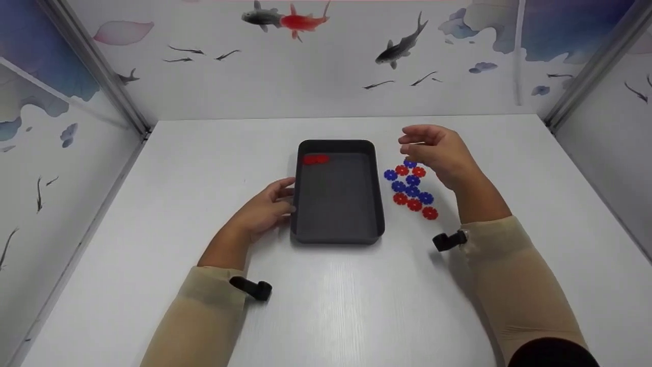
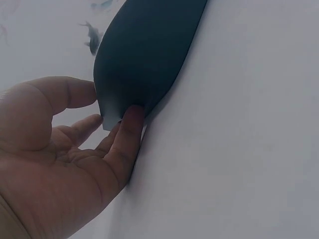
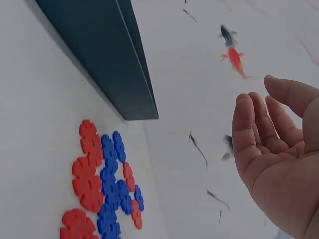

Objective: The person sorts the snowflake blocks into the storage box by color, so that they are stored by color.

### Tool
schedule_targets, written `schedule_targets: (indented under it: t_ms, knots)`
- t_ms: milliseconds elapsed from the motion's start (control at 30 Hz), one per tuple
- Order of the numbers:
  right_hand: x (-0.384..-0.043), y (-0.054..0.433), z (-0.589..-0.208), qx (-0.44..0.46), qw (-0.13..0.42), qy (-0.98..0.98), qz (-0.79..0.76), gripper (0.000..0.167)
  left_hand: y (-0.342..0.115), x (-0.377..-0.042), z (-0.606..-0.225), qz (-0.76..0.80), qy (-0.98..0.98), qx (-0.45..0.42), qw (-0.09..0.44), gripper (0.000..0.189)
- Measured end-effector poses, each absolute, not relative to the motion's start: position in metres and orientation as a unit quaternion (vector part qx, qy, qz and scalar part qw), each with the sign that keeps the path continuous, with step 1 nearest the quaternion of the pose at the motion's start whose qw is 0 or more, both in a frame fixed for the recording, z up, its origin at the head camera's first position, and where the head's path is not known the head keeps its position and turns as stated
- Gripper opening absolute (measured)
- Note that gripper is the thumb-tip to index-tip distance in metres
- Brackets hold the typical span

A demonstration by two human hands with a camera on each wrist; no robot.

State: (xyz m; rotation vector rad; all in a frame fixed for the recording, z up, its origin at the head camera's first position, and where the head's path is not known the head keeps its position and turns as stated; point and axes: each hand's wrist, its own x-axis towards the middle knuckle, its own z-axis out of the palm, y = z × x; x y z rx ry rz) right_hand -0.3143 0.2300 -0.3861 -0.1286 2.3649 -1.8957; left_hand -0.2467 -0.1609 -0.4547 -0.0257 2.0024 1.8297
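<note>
My left hand [image 1: 264,209] is at the left side of a dark grey rectangular tray [image 1: 338,199], its fingertips touching the outer wall. In the left wrist view, the fingers lie loosely bent against that wall [image 2: 144,55]. Two red flower-shaped plastic discs [image 1: 316,159] lie inside the tray by its far left corner. My right hand [image 1: 435,153] hovers over the far end of a group of loose discs, fingers loosely curved. In the right wrist view, a gap shows between thumb and fingers, with nothing held. The group mixes blue discs [image 1: 412,191] and red discs [image 1: 430,213].
The tray and discs are on a white table [image 1: 316,300]. White panels painted with fish [image 1: 402,48] enclose it at the back and both sides. The discs lie just right of the tray, flat and close together. Black wrist straps [image 1: 250,288] stick out from both sleeves.
</note>
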Motion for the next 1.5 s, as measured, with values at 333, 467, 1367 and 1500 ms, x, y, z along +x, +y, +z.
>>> schedule_targets:
  t_ms: [333,467,1367,1500]
  knots:
    - [-0.331,0.261,-0.414,0.025,0.072,0.814,-0.576,0.046,-0.163,-0.246,-0.454,0.658,0.722,-0.015,0.213,0.076]
    - [-0.338,0.274,-0.428,0.050,0.081,0.811,-0.577,0.049,-0.163,-0.246,-0.454,0.660,0.721,-0.017,0.211,0.076]
    - [-0.350,0.289,-0.453,0.039,0.157,0.897,-0.411,0.051,-0.161,-0.249,-0.455,0.644,0.734,-0.020,0.213,0.073]
    - [-0.350,0.287,-0.452,0.038,0.154,0.908,-0.388,0.048,-0.161,-0.246,-0.453,0.648,0.731,-0.020,0.212,0.072]
